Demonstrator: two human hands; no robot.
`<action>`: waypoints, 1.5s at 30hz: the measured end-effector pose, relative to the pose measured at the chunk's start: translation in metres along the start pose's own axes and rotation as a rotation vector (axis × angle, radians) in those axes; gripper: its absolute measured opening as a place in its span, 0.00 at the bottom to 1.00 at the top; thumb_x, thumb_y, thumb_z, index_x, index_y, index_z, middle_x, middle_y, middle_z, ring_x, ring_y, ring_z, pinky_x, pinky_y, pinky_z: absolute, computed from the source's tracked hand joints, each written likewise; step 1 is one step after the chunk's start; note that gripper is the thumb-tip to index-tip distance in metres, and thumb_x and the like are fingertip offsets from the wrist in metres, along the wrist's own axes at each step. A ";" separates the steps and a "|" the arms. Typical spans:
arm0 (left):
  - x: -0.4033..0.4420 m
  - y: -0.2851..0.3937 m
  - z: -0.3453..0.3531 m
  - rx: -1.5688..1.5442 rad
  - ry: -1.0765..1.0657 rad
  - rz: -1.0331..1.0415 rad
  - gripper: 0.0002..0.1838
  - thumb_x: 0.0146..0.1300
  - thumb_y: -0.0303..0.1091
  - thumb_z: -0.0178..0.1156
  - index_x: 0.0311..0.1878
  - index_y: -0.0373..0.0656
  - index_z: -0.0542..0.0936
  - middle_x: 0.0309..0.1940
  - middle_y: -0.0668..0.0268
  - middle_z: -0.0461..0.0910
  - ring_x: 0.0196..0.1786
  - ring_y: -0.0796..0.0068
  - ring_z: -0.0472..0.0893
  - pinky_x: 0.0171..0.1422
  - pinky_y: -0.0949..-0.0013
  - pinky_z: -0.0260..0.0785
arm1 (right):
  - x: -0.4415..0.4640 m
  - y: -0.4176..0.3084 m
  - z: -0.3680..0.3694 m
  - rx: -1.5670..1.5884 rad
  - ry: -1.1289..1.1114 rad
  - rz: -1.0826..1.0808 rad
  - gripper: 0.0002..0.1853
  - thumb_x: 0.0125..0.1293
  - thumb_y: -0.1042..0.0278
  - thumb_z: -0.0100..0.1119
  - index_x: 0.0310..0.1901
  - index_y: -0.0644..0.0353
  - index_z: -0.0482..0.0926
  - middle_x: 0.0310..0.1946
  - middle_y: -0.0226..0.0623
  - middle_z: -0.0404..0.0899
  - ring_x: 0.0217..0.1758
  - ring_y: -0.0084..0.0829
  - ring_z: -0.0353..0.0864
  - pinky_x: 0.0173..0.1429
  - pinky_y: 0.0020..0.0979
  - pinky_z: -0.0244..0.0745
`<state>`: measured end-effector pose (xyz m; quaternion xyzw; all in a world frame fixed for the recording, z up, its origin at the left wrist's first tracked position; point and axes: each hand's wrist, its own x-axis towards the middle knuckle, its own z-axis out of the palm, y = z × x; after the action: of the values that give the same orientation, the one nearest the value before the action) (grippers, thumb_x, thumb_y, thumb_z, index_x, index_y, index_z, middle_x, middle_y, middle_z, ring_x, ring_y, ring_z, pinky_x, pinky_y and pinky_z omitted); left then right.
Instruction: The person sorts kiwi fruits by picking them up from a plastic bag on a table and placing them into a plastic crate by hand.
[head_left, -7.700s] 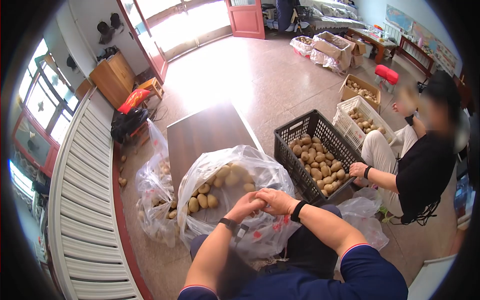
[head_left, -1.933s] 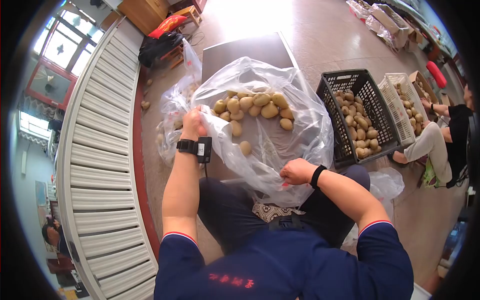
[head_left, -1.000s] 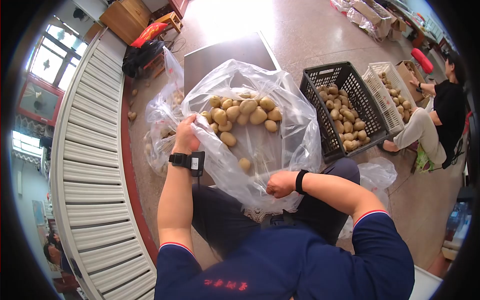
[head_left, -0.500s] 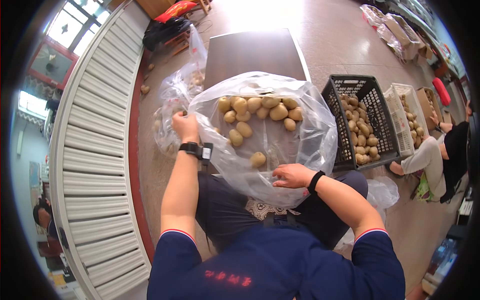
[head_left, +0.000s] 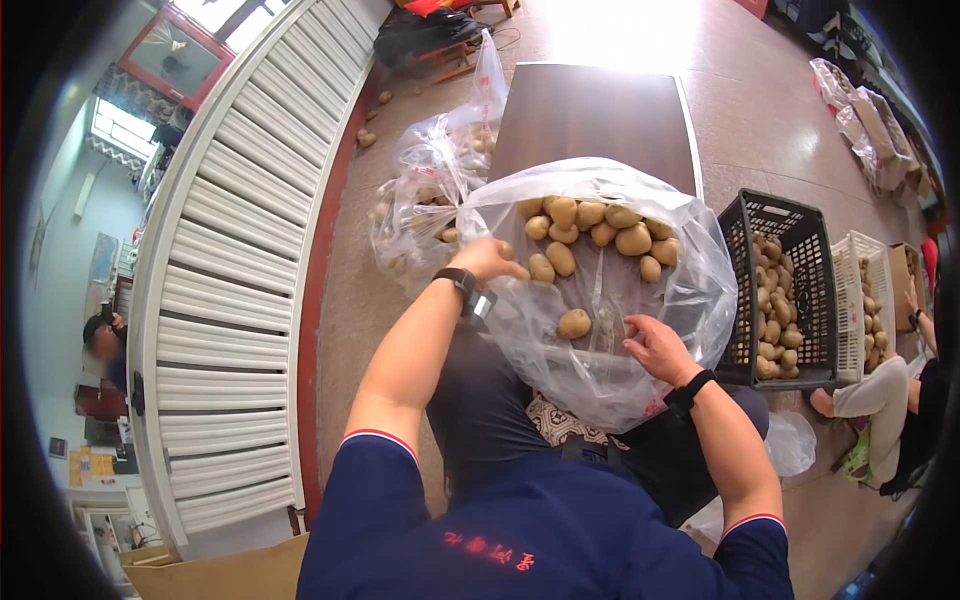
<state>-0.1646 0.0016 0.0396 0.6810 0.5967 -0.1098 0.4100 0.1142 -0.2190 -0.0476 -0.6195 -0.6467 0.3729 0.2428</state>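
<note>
A large clear plastic bag (head_left: 705, 235) lies spread open in front of me, with several potatoes (head_left: 633, 238) in it. One potato (head_left: 574, 324) sits apart from the others, nearer to me. At the bag's left rim, my left hand (head_left: 480, 262) has its thumb and fingers closed about a potato (head_left: 505, 250), partly hidden by the hand. My right hand (head_left: 657, 348) is over the bag's near right part, fingers apart and holding nothing. Left of the large bag is a second clear plastic bag (head_left: 415, 165) with potatoes in it.
A dark-topped table (head_left: 595, 115) is under the bag's far side. To the right stand a black crate (head_left: 795, 215) and a white crate (head_left: 850, 300), both holding potatoes. Another person (head_left: 885, 400) sits beyond them. A white slatted panel (head_left: 235, 250) runs along the left.
The view has swung left, so things appear further right. My left hand has moved from the side bag to the large bag's left rim. My right hand has lifted its fingers slightly.
</note>
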 end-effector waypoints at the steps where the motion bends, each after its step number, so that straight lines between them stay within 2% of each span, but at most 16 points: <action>1: 0.015 -0.016 0.000 0.000 0.000 -0.003 0.27 0.47 0.43 0.71 0.49 0.34 0.82 0.42 0.47 0.84 0.42 0.53 0.85 0.47 0.62 0.76 | 0.001 0.000 -0.003 0.036 0.032 0.028 0.20 0.61 0.66 0.63 0.53 0.62 0.75 0.40 0.43 0.81 0.46 0.47 0.81 0.50 0.40 0.75; 7: 0.059 -0.066 0.011 0.374 0.484 0.152 0.24 0.52 0.41 0.67 0.50 0.35 0.83 0.50 0.50 0.82 0.54 0.49 0.80 0.63 0.56 0.71 | 0.022 0.002 -0.003 0.124 0.146 -0.006 0.24 0.60 0.67 0.63 0.57 0.65 0.72 0.39 0.45 0.81 0.41 0.47 0.81 0.47 0.40 0.75; 11: 0.030 -0.046 0.024 0.431 0.561 0.061 0.20 0.55 0.39 0.65 0.51 0.42 0.83 0.55 0.57 0.81 0.57 0.51 0.78 0.67 0.59 0.68 | 0.034 0.002 -0.001 0.269 0.160 0.056 0.25 0.61 0.66 0.62 0.58 0.65 0.71 0.41 0.44 0.82 0.41 0.43 0.82 0.47 0.38 0.76; 14: 0.016 -0.028 0.025 0.598 0.611 0.178 0.17 0.58 0.38 0.63 0.51 0.49 0.83 0.54 0.63 0.81 0.55 0.54 0.79 0.64 0.61 0.69 | 0.032 0.003 -0.004 0.286 0.138 0.104 0.25 0.61 0.65 0.62 0.58 0.65 0.72 0.42 0.44 0.83 0.41 0.42 0.83 0.47 0.37 0.76; 20: 0.013 0.013 0.046 0.393 0.374 0.390 0.18 0.58 0.44 0.64 0.51 0.52 0.83 0.52 0.63 0.82 0.56 0.58 0.80 0.60 0.58 0.72 | 0.016 0.017 -0.006 0.204 0.182 0.099 0.24 0.61 0.63 0.61 0.57 0.65 0.73 0.41 0.47 0.84 0.47 0.48 0.83 0.52 0.39 0.76; 22: 0.011 0.020 0.051 0.479 0.128 0.203 0.17 0.57 0.42 0.63 0.49 0.49 0.84 0.51 0.61 0.83 0.56 0.58 0.80 0.59 0.58 0.72 | 0.009 0.017 -0.007 0.209 0.180 0.142 0.24 0.61 0.62 0.61 0.57 0.65 0.73 0.42 0.47 0.84 0.47 0.48 0.83 0.53 0.39 0.76; 25: 0.034 -0.007 0.052 0.707 -0.091 0.172 0.16 0.62 0.38 0.56 0.52 0.47 0.82 0.53 0.58 0.82 0.54 0.56 0.82 0.57 0.56 0.74 | 0.008 0.022 -0.006 0.206 0.180 0.168 0.25 0.61 0.62 0.61 0.57 0.66 0.73 0.43 0.47 0.84 0.48 0.48 0.83 0.54 0.39 0.76; 29: 0.046 -0.041 0.046 0.932 -0.437 0.334 0.16 0.57 0.39 0.61 0.45 0.43 0.86 0.45 0.59 0.86 0.49 0.57 0.84 0.54 0.58 0.76 | 0.008 0.030 0.000 0.154 0.177 0.162 0.24 0.62 0.61 0.60 0.57 0.66 0.73 0.43 0.47 0.84 0.49 0.47 0.83 0.55 0.39 0.75; 33: 0.009 -0.011 0.033 0.977 -0.290 0.120 0.15 0.52 0.36 0.65 0.41 0.40 0.86 0.40 0.57 0.86 0.47 0.61 0.85 0.52 0.60 0.76 | 0.009 0.025 0.001 0.171 0.145 0.178 0.24 0.62 0.61 0.60 0.57 0.66 0.73 0.42 0.48 0.84 0.49 0.48 0.82 0.56 0.40 0.75; 35: 0.021 -0.020 0.033 0.958 -0.279 0.219 0.15 0.55 0.37 0.63 0.43 0.41 0.86 0.40 0.58 0.86 0.45 0.60 0.85 0.50 0.57 0.76 | 0.010 0.022 0.002 0.151 0.142 0.166 0.24 0.62 0.61 0.60 0.57 0.66 0.73 0.41 0.49 0.84 0.49 0.48 0.82 0.55 0.40 0.75; 37: 0.004 -0.005 0.030 0.466 -0.198 0.756 0.11 0.59 0.37 0.62 0.40 0.40 0.86 0.37 0.60 0.85 0.35 0.62 0.84 0.42 0.60 0.76 | 0.009 0.017 0.001 0.154 0.143 0.171 0.24 0.62 0.61 0.61 0.57 0.66 0.73 0.41 0.49 0.84 0.49 0.48 0.82 0.55 0.40 0.75; 39: -0.039 0.033 0.046 -0.190 -0.317 0.371 0.11 0.64 0.36 0.62 0.44 0.41 0.83 0.38 0.66 0.84 0.31 0.73 0.82 0.36 0.68 0.76 | 0.007 0.017 -0.002 0.154 0.139 0.179 0.24 0.62 0.61 0.61 0.56 0.67 0.73 0.41 0.49 0.84 0.48 0.49 0.83 0.54 0.40 0.76; 40: -0.052 0.046 0.055 -0.187 -0.322 0.374 0.11 0.64 0.36 0.62 0.44 0.41 0.83 0.38 0.66 0.84 0.31 0.73 0.82 0.36 0.68 0.76 | 0.007 0.020 -0.001 0.136 0.151 0.167 0.24 0.62 0.62 0.61 0.56 0.67 0.73 0.40 0.49 0.84 0.47 0.49 0.83 0.54 0.40 0.76; 42: -0.066 0.063 0.076 -0.813 -0.364 0.246 0.11 0.67 0.36 0.61 0.47 0.41 0.80 0.39 0.69 0.83 0.31 0.81 0.81 0.32 0.77 0.73 | 0.007 0.027 0.003 0.120 0.169 0.164 0.24 0.62 0.62 0.61 0.56 0.67 0.73 0.40 0.49 0.84 0.47 0.49 0.83 0.53 0.40 0.76; 44: -0.049 0.064 0.109 -0.845 -0.315 0.253 0.12 0.67 0.36 0.60 0.49 0.41 0.79 0.37 0.68 0.81 0.30 0.81 0.80 0.32 0.76 0.73 | 0.009 0.035 0.005 0.105 0.202 0.125 0.23 0.62 0.66 0.62 0.57 0.67 0.73 0.38 0.43 0.84 0.34 0.33 0.85 0.41 0.33 0.78; 45: -0.035 0.061 0.127 -0.885 -0.259 0.253 0.13 0.67 0.36 0.59 0.50 0.41 0.77 0.34 0.67 0.79 0.29 0.81 0.79 0.31 0.76 0.72 | 0.009 0.036 0.003 0.098 0.210 0.133 0.23 0.62 0.66 0.62 0.57 0.67 0.73 0.38 0.43 0.84 0.34 0.33 0.85 0.41 0.33 0.78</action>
<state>-0.0755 -0.1080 0.0072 0.4889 0.4427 0.1218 0.7417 0.1334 -0.2128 -0.0793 -0.6842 -0.5561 0.3523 0.3138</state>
